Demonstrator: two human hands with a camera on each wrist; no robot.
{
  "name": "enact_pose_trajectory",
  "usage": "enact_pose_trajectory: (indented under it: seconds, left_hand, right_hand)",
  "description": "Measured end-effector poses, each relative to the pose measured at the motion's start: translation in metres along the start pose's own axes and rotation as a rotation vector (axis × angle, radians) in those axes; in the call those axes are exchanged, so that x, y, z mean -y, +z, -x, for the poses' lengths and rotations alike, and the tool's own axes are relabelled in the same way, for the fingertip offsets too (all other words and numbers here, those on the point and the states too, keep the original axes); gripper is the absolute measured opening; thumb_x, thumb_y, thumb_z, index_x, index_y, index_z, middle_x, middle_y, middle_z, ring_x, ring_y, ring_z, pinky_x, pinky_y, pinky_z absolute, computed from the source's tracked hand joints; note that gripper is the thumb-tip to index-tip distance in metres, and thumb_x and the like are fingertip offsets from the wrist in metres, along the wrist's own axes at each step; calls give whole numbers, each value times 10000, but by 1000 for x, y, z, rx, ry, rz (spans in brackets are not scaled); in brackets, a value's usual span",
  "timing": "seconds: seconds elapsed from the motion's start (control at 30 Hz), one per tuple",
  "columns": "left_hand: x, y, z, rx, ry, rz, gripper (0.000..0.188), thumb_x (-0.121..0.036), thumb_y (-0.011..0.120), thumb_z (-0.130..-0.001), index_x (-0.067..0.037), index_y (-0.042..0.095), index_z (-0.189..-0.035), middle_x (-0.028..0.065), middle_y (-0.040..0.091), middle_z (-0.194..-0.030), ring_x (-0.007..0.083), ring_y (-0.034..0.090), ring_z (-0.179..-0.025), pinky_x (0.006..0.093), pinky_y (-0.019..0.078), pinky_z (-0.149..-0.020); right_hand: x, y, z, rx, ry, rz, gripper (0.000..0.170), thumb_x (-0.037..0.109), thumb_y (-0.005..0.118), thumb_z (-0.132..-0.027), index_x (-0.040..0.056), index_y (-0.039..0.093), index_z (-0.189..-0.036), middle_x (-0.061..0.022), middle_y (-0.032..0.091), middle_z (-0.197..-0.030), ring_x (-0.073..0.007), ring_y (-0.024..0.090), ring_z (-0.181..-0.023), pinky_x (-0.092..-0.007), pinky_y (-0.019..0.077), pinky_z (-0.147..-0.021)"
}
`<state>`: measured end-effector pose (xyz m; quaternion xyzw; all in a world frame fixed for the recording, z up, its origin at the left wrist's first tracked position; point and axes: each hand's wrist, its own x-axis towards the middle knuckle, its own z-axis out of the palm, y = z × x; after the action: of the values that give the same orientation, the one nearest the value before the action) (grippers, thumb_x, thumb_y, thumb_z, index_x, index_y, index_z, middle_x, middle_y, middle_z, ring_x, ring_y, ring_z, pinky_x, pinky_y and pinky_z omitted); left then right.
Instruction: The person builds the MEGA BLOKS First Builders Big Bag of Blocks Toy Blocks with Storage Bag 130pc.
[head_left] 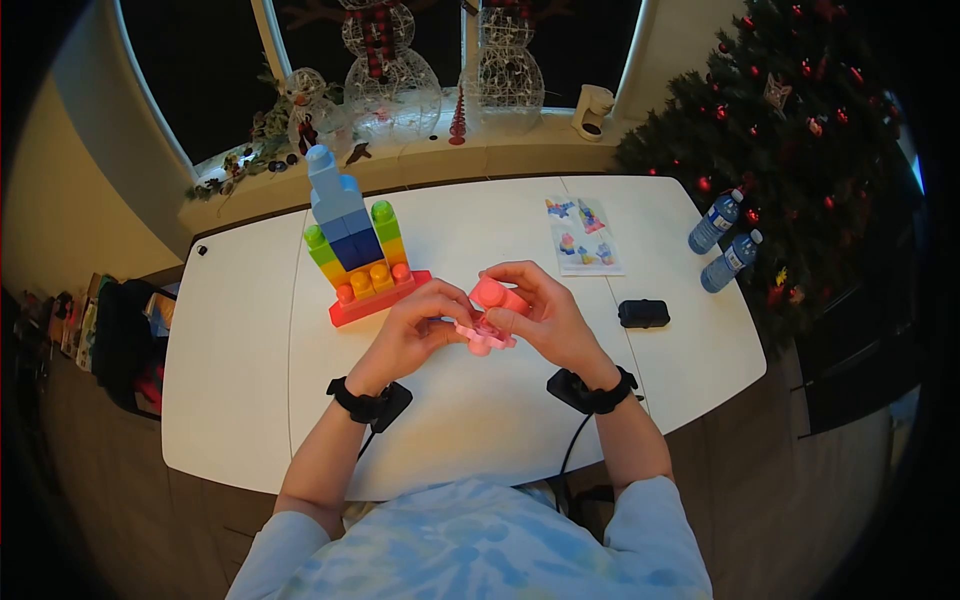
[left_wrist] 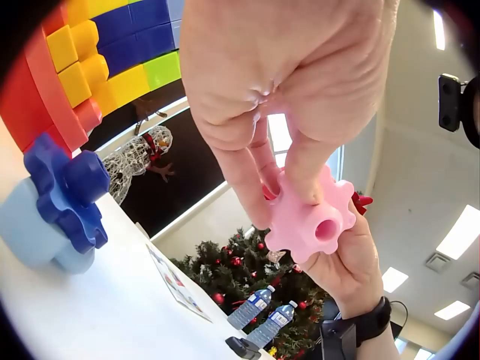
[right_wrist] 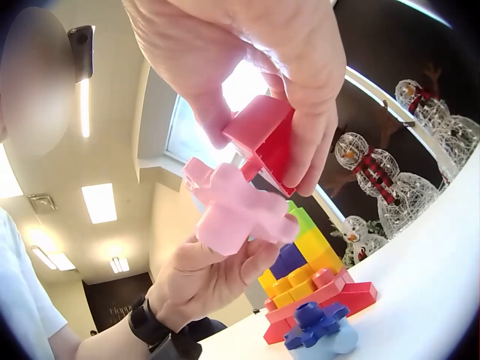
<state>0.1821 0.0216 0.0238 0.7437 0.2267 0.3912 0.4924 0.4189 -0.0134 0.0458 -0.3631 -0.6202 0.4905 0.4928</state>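
Note:
My left hand [head_left: 425, 315] pinches a pink toy gear [left_wrist: 311, 221] with scalloped teeth and a round hub. A hollow coral-red building block [right_wrist: 259, 127] is gripped between thumb and fingers of my right hand [head_left: 545, 315]. Both pieces are held up over the table, block and gear close together, the block's open side turned toward the gear in the right wrist view. Beyond the left hand stands a stepped tower [head_left: 350, 235] of blue, green, yellow and orange blocks on a red base [head_left: 380, 300]. A dark blue gear [left_wrist: 64, 191] sits on a light blue block [left_wrist: 26, 225] near it.
The white table [head_left: 240, 370] carries a picture sheet [head_left: 585, 240], a black case [head_left: 643, 314] and two water bottles [head_left: 725, 240] at the right. A decorated tree [head_left: 770, 120] rises beyond that end. Wire snowmen [head_left: 395, 85] line the window ledge behind.

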Motion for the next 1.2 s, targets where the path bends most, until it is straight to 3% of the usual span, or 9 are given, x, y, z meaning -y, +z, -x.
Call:
enact_pose_trajectory:
  seconds: [0.1,0.57,0.77,0.83,0.93,1.13,1.2]
  left_hand:
    - [-11,-2,1,-27,98,-34,116,44,760,-885,-32,720,-963,77,595,-1168,230,666,-1084,370,572,-976]
    - [-10,-1,7,-56,140,-30,114,-5,796,-869,-38,760,-972,79,573,-1176,218,633,-1117,370,549,-984]
    - [-18,4,10,-99,43,101,141,14,781,-878,-28,746,-1008,119,595,-1334,224,658,-1129,373,557,-994]
    - [-17,5,11,-114,10,136,148,20,775,-884,-24,741,-1021,129,596,-1366,224,673,-1116,370,567,-991]
    - [-15,5,12,-147,7,194,151,26,765,-895,-16,735,-1037,129,610,-1345,220,701,-1078,359,592,-975]
    - [-15,5,16,-151,64,186,245,31,766,-898,-5,677,-1123,123,619,-1325,218,714,-1064,344,600,-960]
    - [-17,5,18,-207,-77,321,372,-1,790,-889,-29,598,-1206,116,637,-1287,206,717,-1053,345,595,-939]
  right_hand:
    - [6,2,4,13,-7,17,465,104,759,-950,11,558,-1359,-113,654,-1277,-197,675,-1163,-346,558,-996]
    - [19,14,18,-24,-171,150,494,88,777,-915,33,581,-1365,-122,684,-1309,-212,681,-1178,-356,537,-1028]
    - [32,15,23,80,-245,315,713,174,891,-814,57,532,-1418,-146,636,-1373,-270,665,-1215,-372,536,-1032]
    - [32,20,24,40,-263,414,866,203,947,-739,79,482,-1459,-159,622,-1367,-295,655,-1225,-381,550,-1014]
    - [19,27,23,-38,-326,482,896,186,951,-722,89,462,-1466,-162,631,-1325,-312,670,-1188,-388,569,-979]
    - [11,39,22,-130,-409,519,767,125,910,-718,72,529,-1382,-151,675,-1233,-306,718,-1059,-398,593,-912]
    - [8,40,20,-149,-418,524,740,128,907,-715,71,547,-1359,-147,687,-1201,-296,725,-1036,-390,596,-894]
